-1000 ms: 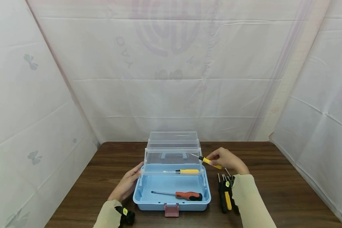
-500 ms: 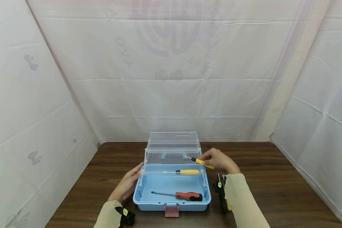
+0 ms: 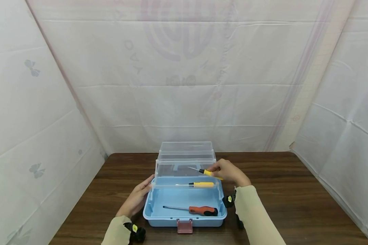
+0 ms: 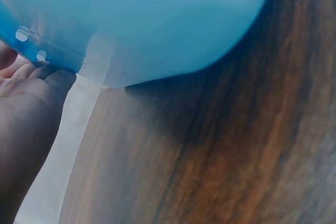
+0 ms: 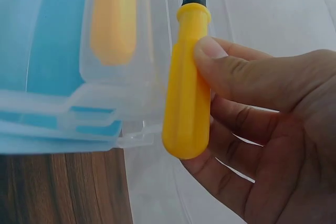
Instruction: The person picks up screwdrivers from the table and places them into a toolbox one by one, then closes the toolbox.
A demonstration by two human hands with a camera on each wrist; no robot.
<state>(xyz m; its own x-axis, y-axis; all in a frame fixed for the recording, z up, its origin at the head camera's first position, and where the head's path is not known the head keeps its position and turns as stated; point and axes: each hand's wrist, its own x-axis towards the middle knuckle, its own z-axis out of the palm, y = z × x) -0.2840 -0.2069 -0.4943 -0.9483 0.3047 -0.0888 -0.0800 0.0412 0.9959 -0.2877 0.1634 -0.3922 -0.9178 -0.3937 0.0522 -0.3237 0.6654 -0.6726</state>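
A light-blue toolbox [image 3: 184,221] stands with its clear lid and clear trays raised at the back. In the head view my left hand [image 3: 136,197] holds its left side near the back; the left wrist view shows that hand's fingers [image 4: 55,77] against the blue wall. My right hand [image 3: 228,172] pinches a yellow-handled screwdriver [image 3: 208,173] by the handle, tip pointing left, above the clear tray. The right wrist view shows the thumb on the yellow handle [image 5: 187,82]. Another yellow-handled screwdriver [image 3: 203,184] lies in the lower clear tray. On the box floor rests an orange-and-black screwdriver [image 3: 203,210].
The dark wooden table [image 3: 110,177] carries everything. Right of the box, the right forearm hides most of the black tools there. A pink latch [image 3: 184,226] hangs at the box front. White cloth walls [image 3: 184,102] close in the back and sides.
My right hand has moved left with the yellow-handled screwdriver, from beside the box to over the tray. Its forearm now covers the black tools. The left hand has kept its place.
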